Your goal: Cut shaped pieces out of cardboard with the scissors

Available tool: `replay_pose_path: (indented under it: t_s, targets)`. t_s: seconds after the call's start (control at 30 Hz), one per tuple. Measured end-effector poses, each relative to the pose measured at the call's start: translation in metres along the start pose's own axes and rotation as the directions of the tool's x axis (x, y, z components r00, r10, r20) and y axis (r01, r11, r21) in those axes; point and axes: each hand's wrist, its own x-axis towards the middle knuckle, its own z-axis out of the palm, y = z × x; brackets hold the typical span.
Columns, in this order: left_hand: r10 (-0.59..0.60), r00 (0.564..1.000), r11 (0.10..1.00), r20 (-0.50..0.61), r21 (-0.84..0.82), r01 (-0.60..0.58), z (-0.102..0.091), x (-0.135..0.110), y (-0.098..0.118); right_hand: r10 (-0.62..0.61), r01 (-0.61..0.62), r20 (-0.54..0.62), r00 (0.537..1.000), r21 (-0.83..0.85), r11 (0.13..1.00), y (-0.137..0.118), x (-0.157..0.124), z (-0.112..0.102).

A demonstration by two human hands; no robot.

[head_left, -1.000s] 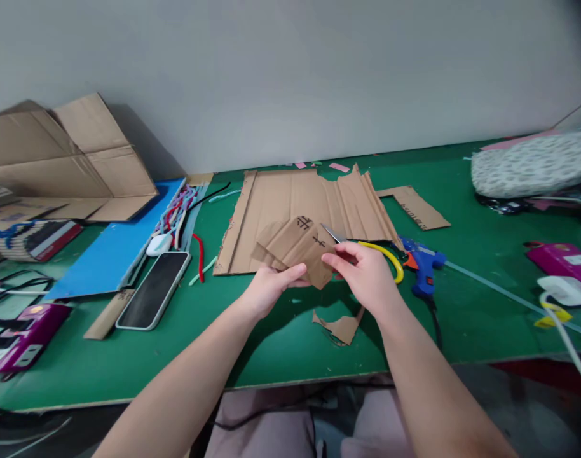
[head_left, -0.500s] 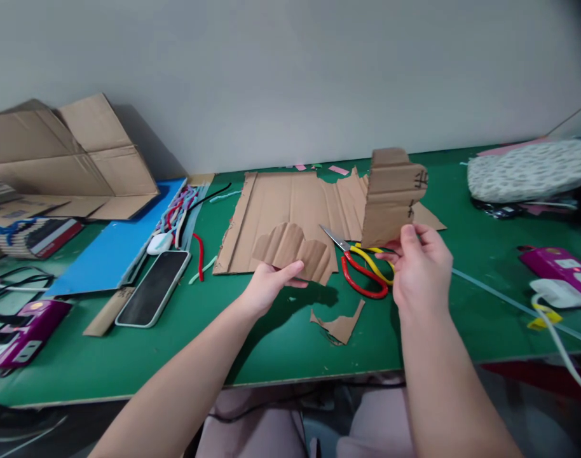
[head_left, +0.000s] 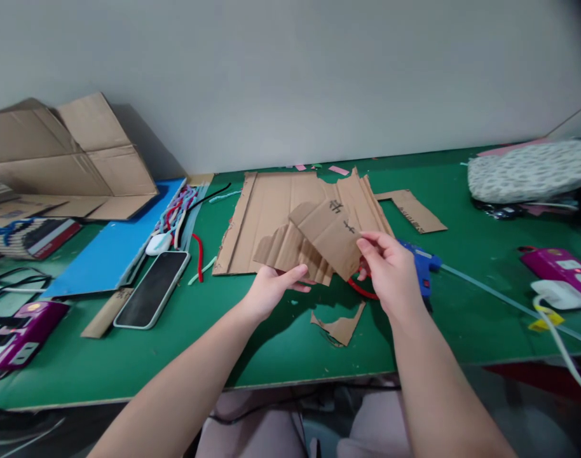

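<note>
- Step, as judged: wavy-edged cardboard cutout [head_left: 276, 249] below, marked cardboard cutout [head_left: 326, 236] held over it. Do it well: pinch edges only, hold the lower piece steady, line up a straight edge first, don't crease the flutes.
- Clock centred on both cutouts. Smartphone [head_left: 152, 289] between 8 and 9, lying on green table [head_left: 104, 369].
- Left hand [head_left: 274, 289], 7 o'clock: narrow pinch on the wavy piece's lower edge, thumb on top.
- Corrugated cardboard sheet [head_left: 271, 197], 12 o'clock, behind the cutouts.
- Marked piece at centre, tilted, overlapping the wavy one in view; can't tell if touching.
- Cardboard scrap [head_left: 346, 327], 5 o'clock.
- Right hand [head_left: 390, 264], between 3 and 4: thumb and fingers pinched on the marked piece's right corner.
- Blue glue gun [head_left: 423, 267], 3 o'clock, just past the right hand, partly hidden.
</note>
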Motion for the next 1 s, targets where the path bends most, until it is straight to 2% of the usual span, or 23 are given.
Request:
replay_pose_path:
  t_s: [0.13, 0.2, 0.27, 0.37, 0.43, 0.6, 0.77, 0.87, 1.0]
  targets:
    - [-0.031, 0.997, 0.999, 0.068, 0.040, 0.028, 0.001, -0.002, -0.001, -0.087, 0.092, 0.029, 0.996, -0.240, 0.967, -0.003, -0.005, 0.003]
    - [-0.039, 0.996, 0.997, 0.076, 0.063, 0.035, 0.000, -0.003, -0.001, -0.136, 0.130, -0.003, 0.991, -0.273, 0.953, -0.004, -0.005, 0.002]
    - [-0.048, 0.997, 0.995, 0.065, 0.087, 0.042, -0.002, -0.003, -0.002, -0.147, 0.122, -0.104, 0.984, -0.211, 0.970, -0.002, -0.002, -0.002]
    - [-0.036, 0.998, 0.994, 0.054, 0.102, 0.031, -0.004, -0.002, -0.003, -0.100, 0.092, -0.271, 0.957, -0.039, 0.995, 0.002, 0.006, -0.010]
    - [-0.028, 0.998, 0.995, 0.052, 0.092, 0.023, -0.004, -0.003, -0.003, -0.071, 0.082, -0.311, 0.948, 0.024, 0.996, 0.006, 0.010, -0.013]
    - [-0.020, 0.999, 0.999, 0.031, 0.035, 0.019, 0.000, -0.004, 0.000, -0.092, 0.102, -0.209, 0.974, 0.041, 0.994, 0.006, 0.008, -0.008]
    - [-0.036, 0.999, 0.997, 0.036, 0.069, 0.034, 0.000, -0.004, 0.001, -0.170, 0.155, -0.067, 0.983, -0.193, 0.969, 0.000, -0.002, 0.002]
    - [0.006, 0.997, 0.998, 0.079, 0.065, -0.011, 0.000, -0.004, 0.000, -0.287, 0.281, 0.020, 0.958, -0.289, 0.915, -0.001, -0.006, 0.006]
    - [0.030, 0.990, 0.997, 0.137, 0.069, -0.040, 0.000, -0.004, -0.001, -0.422, 0.431, 0.102, 0.901, -0.327, 0.841, 0.000, -0.010, 0.011]
